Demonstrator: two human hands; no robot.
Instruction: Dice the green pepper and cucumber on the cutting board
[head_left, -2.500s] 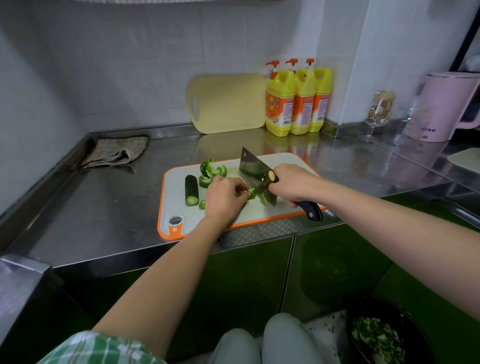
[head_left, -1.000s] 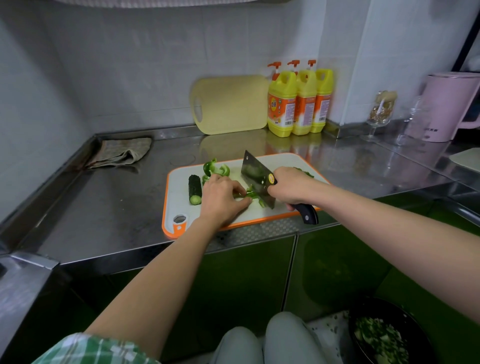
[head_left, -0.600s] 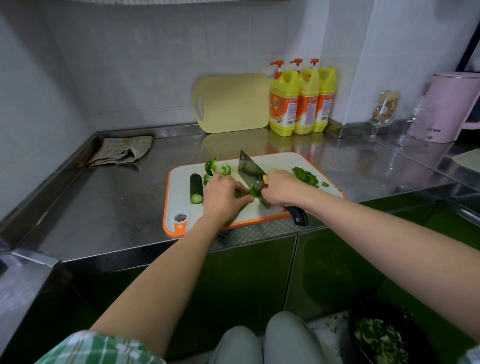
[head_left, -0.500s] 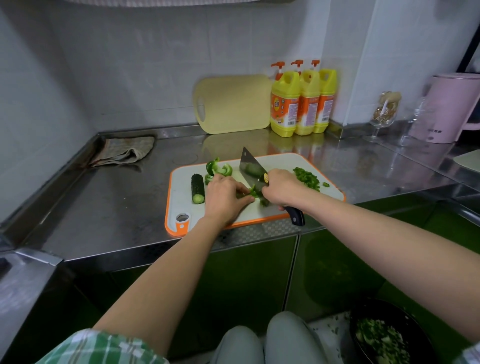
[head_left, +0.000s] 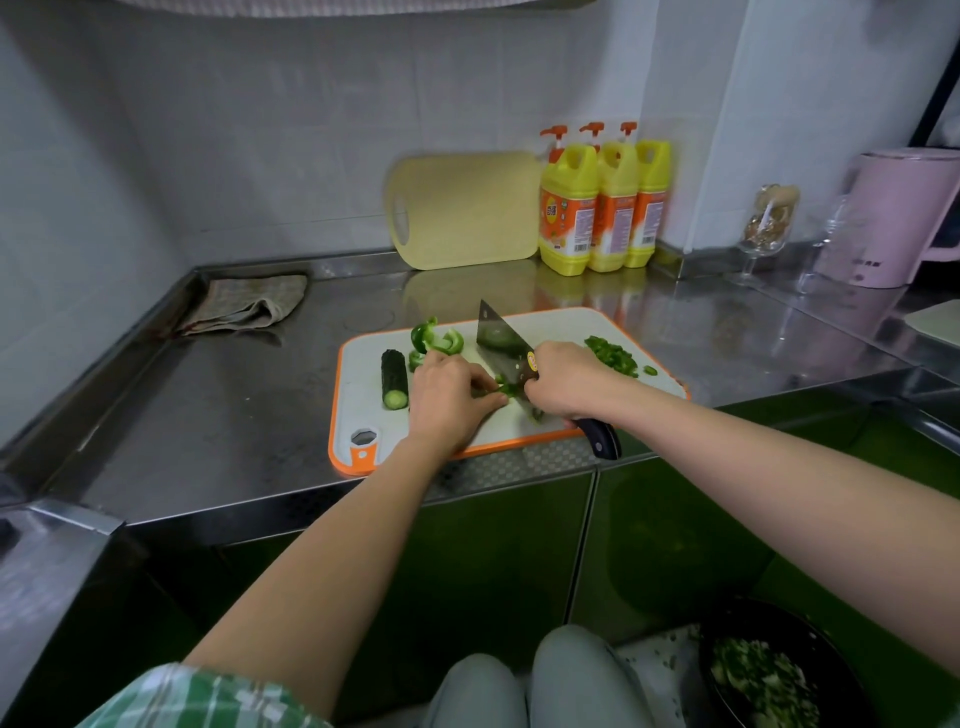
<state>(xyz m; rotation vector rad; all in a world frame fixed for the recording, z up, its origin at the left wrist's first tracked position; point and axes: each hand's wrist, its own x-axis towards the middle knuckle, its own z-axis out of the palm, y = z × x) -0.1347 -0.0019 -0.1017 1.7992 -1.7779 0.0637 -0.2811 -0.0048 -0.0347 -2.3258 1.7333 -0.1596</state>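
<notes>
A white cutting board (head_left: 363, 415) with an orange rim lies on the steel counter. My right hand (head_left: 563, 382) grips a cleaver (head_left: 501, 345) by its black handle, blade down on the board. My left hand (head_left: 449, 397) holds green pepper strips (head_left: 503, 388) against the blade with curled fingers. A dark cucumber piece (head_left: 394, 378) lies at the board's left. Uncut pepper pieces (head_left: 435, 338) sit at the board's back, and a pile of diced pepper (head_left: 613, 356) lies to the right.
A yellow cutting board (head_left: 467, 210) and three yellow detergent bottles (head_left: 605, 202) stand at the wall. A folded cloth (head_left: 244, 309) lies at the back left. A pink kettle (head_left: 904, 218) and glasses (head_left: 769, 223) stand at the right. A black bowl (head_left: 779, 670) of chopped greens sits below.
The cleaver has chopped through the pepper strips and my left hand has crept along them. The diced pile at the right has come into view beyond my right hand.
</notes>
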